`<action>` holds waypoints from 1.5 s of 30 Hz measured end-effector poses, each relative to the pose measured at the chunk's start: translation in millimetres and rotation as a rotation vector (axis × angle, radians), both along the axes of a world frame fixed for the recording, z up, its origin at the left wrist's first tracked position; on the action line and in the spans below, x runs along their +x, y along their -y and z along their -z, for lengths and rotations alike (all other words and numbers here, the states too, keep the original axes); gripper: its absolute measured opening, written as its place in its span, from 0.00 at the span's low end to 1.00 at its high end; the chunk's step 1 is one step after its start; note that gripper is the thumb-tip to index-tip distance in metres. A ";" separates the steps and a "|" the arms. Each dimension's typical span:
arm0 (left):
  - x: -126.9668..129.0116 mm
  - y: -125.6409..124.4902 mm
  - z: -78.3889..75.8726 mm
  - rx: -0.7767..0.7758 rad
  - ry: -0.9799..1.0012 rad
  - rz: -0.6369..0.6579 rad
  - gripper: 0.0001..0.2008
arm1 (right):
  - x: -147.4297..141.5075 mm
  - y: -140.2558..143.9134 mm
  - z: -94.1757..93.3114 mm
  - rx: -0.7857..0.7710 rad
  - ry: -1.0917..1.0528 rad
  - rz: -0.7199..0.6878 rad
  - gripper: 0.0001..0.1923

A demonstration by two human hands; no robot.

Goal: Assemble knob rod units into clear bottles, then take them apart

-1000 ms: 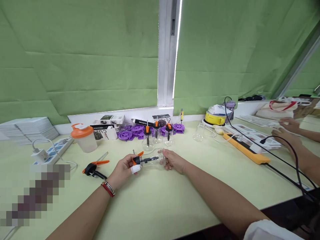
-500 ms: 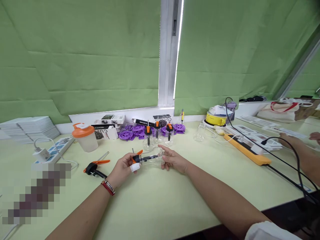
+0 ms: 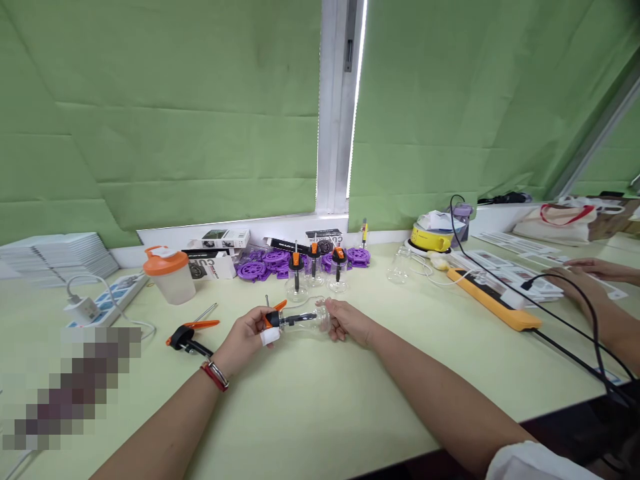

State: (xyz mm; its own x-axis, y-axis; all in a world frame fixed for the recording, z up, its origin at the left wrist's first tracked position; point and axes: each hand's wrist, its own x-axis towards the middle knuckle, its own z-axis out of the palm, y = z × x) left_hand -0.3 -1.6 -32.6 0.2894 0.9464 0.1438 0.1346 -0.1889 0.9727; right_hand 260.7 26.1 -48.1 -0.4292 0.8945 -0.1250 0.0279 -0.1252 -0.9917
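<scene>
- We see a clear bottle (image 3: 305,321) lying sideways between both hands, above the table (image 3: 320,400).
- Left hand (image 3: 247,337) grips its orange cap (image 3: 271,319).
- Right hand (image 3: 350,321) clasps its base.

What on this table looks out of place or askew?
Little stands out. The clear bottle lies sideways between the left hand and right hand, while three similar bottles stand upright behind.

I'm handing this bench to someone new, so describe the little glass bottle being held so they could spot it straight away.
On the pale green table, in front of the window frame, the left hand and right hand hold a clear glass bottle between them. Unlike the three upright bottles behind it, it lies sideways, its orange-and-black cap toward the left hand.
</scene>
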 end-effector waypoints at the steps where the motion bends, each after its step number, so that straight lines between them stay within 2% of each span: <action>1: -0.5 -0.5 -0.4 0.000 -0.006 -0.007 0.20 | 1.4 1.2 -1.4 0.027 -0.020 -0.017 0.31; 7: -1.7 -2.4 0.8 0.000 0.004 -0.025 0.20 | 7.5 5.4 -5.6 0.165 -0.131 -0.109 0.42; 14: -1.4 -1.1 1.3 -0.006 0.010 -0.013 0.21 | 1.5 -0.5 5.8 0.022 -0.140 -0.073 0.36; 19: -0.3 -0.3 1.2 -0.013 0.012 0.006 0.20 | -2.0 -2.4 7.2 0.015 -0.082 -0.013 0.30; 24: -1.1 -1.3 0.4 -0.014 0.022 -0.009 0.19 | -1.9 3.2 -0.7 0.046 -0.086 -0.023 0.33; 30: -3.4 -3.7 1.3 -0.002 0.013 -0.032 0.19 | 0.9 10.8 -10.3 0.131 -0.139 -0.079 0.41; 37: -2.8 -0.3 -2.8 -0.003 -0.024 -0.036 0.19 | -2.3 7.0 -2.6 0.046 -0.132 -0.065 0.39; 45: -2.7 0.3 -4.7 0.000 -0.045 -0.028 0.18 | -2.1 3.1 2.5 0.034 -0.142 -0.083 0.36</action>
